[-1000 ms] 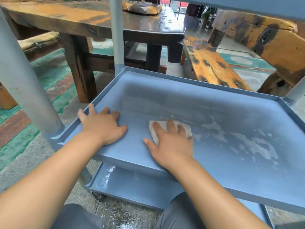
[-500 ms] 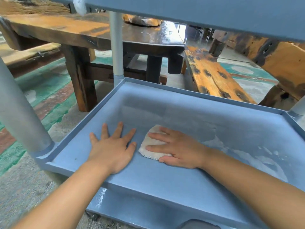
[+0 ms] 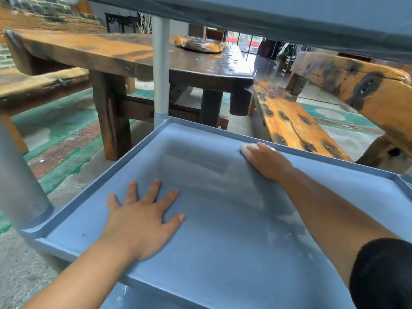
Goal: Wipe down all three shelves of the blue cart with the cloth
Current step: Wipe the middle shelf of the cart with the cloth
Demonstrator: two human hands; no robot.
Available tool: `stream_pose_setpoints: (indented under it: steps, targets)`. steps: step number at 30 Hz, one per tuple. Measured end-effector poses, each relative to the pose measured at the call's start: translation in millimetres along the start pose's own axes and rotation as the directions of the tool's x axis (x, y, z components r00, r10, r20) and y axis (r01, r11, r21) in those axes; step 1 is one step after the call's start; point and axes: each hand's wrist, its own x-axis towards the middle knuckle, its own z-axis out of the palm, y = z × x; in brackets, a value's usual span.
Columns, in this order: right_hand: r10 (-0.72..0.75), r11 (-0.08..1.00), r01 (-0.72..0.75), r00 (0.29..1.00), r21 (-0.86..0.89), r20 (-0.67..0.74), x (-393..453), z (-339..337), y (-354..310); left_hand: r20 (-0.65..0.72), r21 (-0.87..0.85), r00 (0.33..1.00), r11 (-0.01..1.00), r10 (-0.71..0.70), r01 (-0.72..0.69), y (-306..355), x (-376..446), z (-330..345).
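Observation:
The blue cart's middle shelf [image 3: 142,150] fills the view, its surface streaked with pale dust. My right hand [image 3: 267,161] presses a white cloth [image 3: 246,149] flat against the shelf at its far rim; only the cloth's left edge shows past my fingers. My left hand [image 3: 142,217] lies flat with spread fingers on the near left part of the shelf, holding nothing. The underside of the top shelf [image 3: 289,21] spans the upper frame. A strip of the bottom shelf [image 3: 124,295] shows below the front rim.
Grey cart posts stand at the near left [image 3: 20,188] and far left [image 3: 161,70] corners. Beyond the cart are a dark wooden table [image 3: 124,54], an orange wooden bench [image 3: 289,123] and a heavy timber piece [image 3: 365,85] at right. The floor is rough concrete with green paint.
My right hand has slid the cloth from the shelf's middle to its far rim, arm stretched out. My left hand stayed flat, shifting slightly. The view moved in closer under the top shelf.

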Motion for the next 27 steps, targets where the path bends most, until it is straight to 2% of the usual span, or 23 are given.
stream_pose_setpoints:
  steps: [2,4,5,6,8,10,12,14,17,19,21,23,27]
  targets:
    - [0.169,0.985,-0.168,0.986,0.032,-0.003,-14,7,27,0.008,0.003,1.000,1.000,0.001,-0.001,1,0,-1]
    - [0.411,0.904,-0.404,0.911,0.138,-0.026,-37,5,53,0.011,0.007,1.000,1.000,-0.005,0.005,0,0,-1]
    - [0.508,0.857,-0.505,0.862,0.105,-0.001,-47,1,63,0.008,0.008,1.000,1.000,-0.007,0.007,0,0,-2]
    - [0.540,0.840,-0.540,0.841,0.051,0.019,-56,-2,76,0.006,0.008,1.000,1.000,-0.006,0.006,1,0,-2]
    - [0.493,0.864,-0.503,0.855,0.024,0.165,-67,-10,96,0.009,0.015,1.000,1.000,-0.007,0.007,1,0,-2]
    - [0.418,0.881,-0.456,0.876,0.128,0.240,-78,-23,110,0.023,0.028,1.000,1.000,-0.008,0.008,2,0,-4]
    - [0.460,0.862,-0.483,0.872,0.151,0.164,-85,-24,125,0.036,0.040,0.999,0.999,-0.015,0.014,4,1,-8]
    - [0.483,0.867,-0.492,0.869,0.082,0.103,-88,-14,124,0.034,0.076,0.999,0.997,-0.020,0.017,8,9,-15]
    - [0.532,0.778,-0.549,0.834,0.306,0.145,-72,4,108,0.054,0.114,0.999,0.993,-0.003,-0.003,19,23,-17]
    - [0.569,0.721,-0.590,0.804,0.363,0.175,-58,0,99,0.044,0.103,0.999,0.995,-0.003,-0.002,22,26,-11]
    - [0.597,0.739,-0.607,0.791,0.293,0.135,-50,-4,95,0.035,0.090,0.999,0.996,-0.007,0.004,20,27,-5]
    - [0.596,0.783,-0.586,0.803,0.210,0.021,-49,-6,90,0.017,0.084,1.000,0.996,-0.010,0.009,18,26,-2]
    - [0.483,0.841,-0.438,0.872,0.316,-0.079,-51,2,66,0.015,0.082,1.000,0.997,-0.016,0.015,19,28,-1]
